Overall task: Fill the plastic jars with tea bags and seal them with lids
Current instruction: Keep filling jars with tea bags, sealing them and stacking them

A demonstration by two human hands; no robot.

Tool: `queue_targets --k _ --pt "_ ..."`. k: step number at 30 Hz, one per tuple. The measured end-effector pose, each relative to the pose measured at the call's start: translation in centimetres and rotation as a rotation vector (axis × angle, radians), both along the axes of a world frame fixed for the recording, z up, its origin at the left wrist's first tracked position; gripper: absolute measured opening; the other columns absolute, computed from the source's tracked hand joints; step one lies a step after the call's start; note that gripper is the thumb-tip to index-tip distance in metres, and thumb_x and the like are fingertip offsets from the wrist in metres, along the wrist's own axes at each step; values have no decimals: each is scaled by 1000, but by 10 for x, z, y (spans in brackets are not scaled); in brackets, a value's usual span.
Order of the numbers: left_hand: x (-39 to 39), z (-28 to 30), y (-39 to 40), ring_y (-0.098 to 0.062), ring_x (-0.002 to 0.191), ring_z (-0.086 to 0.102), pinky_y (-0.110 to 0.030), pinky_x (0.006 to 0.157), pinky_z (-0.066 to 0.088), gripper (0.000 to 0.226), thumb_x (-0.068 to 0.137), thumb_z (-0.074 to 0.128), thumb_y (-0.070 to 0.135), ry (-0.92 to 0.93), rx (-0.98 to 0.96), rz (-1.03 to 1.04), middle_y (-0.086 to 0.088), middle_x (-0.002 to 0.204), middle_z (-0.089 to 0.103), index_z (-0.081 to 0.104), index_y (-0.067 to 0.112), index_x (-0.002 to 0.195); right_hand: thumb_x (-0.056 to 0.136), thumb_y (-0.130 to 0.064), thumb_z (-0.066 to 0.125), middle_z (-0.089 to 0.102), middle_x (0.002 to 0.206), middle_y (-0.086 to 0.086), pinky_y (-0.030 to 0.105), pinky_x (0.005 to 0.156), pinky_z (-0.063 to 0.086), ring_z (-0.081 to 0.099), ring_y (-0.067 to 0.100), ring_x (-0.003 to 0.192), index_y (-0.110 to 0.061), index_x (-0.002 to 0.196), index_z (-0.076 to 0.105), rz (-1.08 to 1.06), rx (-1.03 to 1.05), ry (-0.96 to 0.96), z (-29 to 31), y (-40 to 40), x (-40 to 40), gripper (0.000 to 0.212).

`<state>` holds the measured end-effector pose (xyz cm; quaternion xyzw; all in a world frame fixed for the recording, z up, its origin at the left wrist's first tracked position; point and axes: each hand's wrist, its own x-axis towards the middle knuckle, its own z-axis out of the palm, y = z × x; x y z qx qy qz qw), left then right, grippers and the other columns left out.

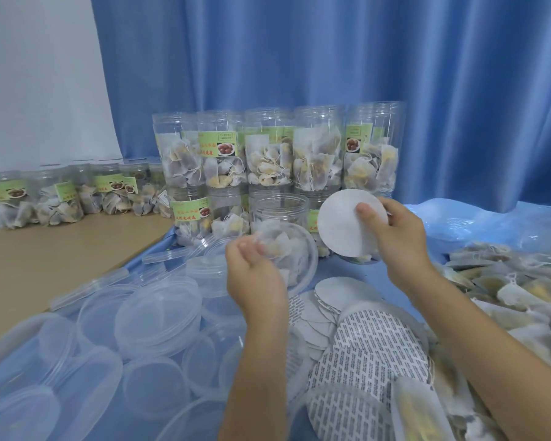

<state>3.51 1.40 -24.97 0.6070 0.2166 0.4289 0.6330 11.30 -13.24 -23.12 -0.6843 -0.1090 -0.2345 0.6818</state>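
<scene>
The right hand [395, 240] pinches a white seal disc [347, 222]; the tilted jar [287, 253], gripped by the left hand [252, 268], lies at its nine o'clock.

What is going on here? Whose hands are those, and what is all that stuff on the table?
The camera sits on a person's head, so you look down at their own two hands. The right hand pinches a round white seal disc. The left hand holds a clear jar tipped toward us, with tea bags inside. On the blue cloth lie clear plastic lids on the left, a pile of printed seal discs in the middle, and a heap of loose tea bags on the right. Behind stand filled jars, stacked without lids, before a blue curtain.
</scene>
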Motion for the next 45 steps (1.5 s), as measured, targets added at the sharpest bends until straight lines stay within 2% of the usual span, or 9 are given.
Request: queue_targets --k 8,13,18,24,30,34,36,40,45 --pt "-4 12 6 -10 41 57 -21 42 48 49 83 56 57 -226 -830 -564 -3 70 53 55 8 85 91 -19 59 69 94 1 26 60 55 64 12 74 -16 113 65 433 176 305 16 16 -17 23" --pt "-6 8 2 -25 90 69 -36 66 58 56 87 41 61 -267 -737 -824 -12 102 72 66 12 98 90 -15 60 68 104 11 28 62 54 64 19 82 -10 116 63 626 159 348 15 39 -34 28" --pt "-1 6 -1 -19 72 71 -27 57 55 41 101 32 45 -241 -665 -814 -5 82 75 64 20 95 87 -18 63 69 95 6 33 67 50 65 16 77 -17 101 66 692 113 326 13 56 -50 14" --pt "-3 5 -1 -20 72 69 -30 66 56 33 99 31 26 -301 -772 -952 -9 72 70 58 8 93 61 -66 59 34 120 -11 10 91 33 39 6 115 -35 134 40 460 -724 -121 10 53 -56 82" --pt "-2 6 -1 -22 69 64 -30 59 50 46 100 32 42 -191 -629 -772 -9 75 69 60 7 97 78 -50 63 62 92 -13 25 67 51 60 5 79 -41 96 61 541 -503 -240 12 55 -60 21" --pt "-3 6 6 -23 93 66 -43 87 53 52 85 44 63 -149 -571 -437 -7 104 69 61 15 95 72 -76 42 71 105 -2 35 89 52 67 16 99 -24 111 68 786 -374 134 18 53 -59 70" --pt "-5 6 11 -22 90 68 -40 78 56 46 84 51 60 -152 -553 -386 -5 99 69 59 16 92 83 -51 59 72 101 -3 28 81 55 68 14 95 -24 109 69 856 -351 67 19 49 -57 39" --pt "-10 7 13 -17 66 72 -27 50 54 22 82 69 23 -231 -654 -508 -6 80 73 64 6 95 85 -9 66 66 108 0 30 79 57 67 17 97 -16 114 59 623 -229 24 11 49 -53 31" --pt "-12 6 10 -16 71 70 -28 60 56 32 82 64 4 -299 -660 -653 -6 78 71 60 0 114 80 -35 69 20 145 -7 26 107 28 26 5 129 -27 146 26 207 -741 -263 12 40 -48 79"
